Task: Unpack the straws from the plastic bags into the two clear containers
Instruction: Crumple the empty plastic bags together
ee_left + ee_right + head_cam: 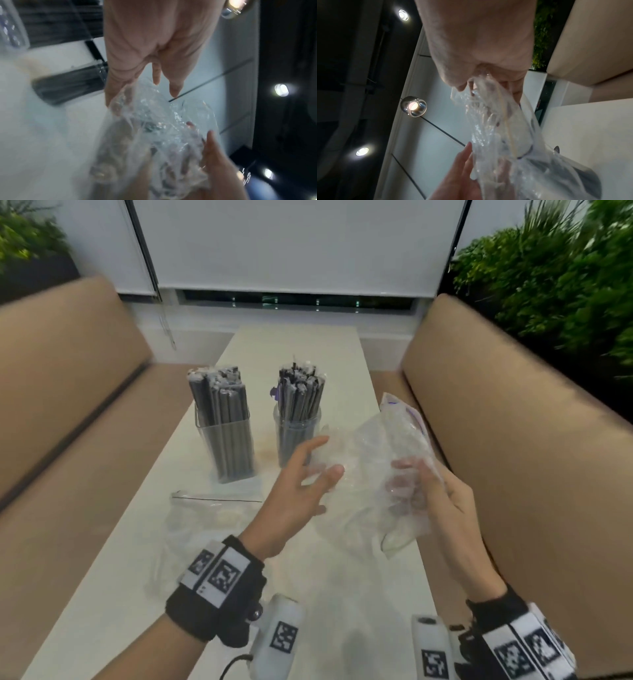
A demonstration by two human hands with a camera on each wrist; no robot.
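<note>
Two clear containers stand on the white table (308, 594), both filled with upright dark straws: a square container (224, 440) on the left and a round container (296, 436) beside it. To their right a crumpled clear plastic bag (373, 470) hangs above the table. My right hand (411, 481) grips the bag, its fingers curled into the plastic (496, 128). My left hand (320, 460) is spread, its straight fingers touching the bag's left side (154, 128). No straws show inside this bag.
A second clear bag (212, 515) with a dark zip strip lies flat on the table in front of the square container. Tan padded benches (513, 422) flank the narrow table on both sides. Green plants (555, 278) stand behind the right bench.
</note>
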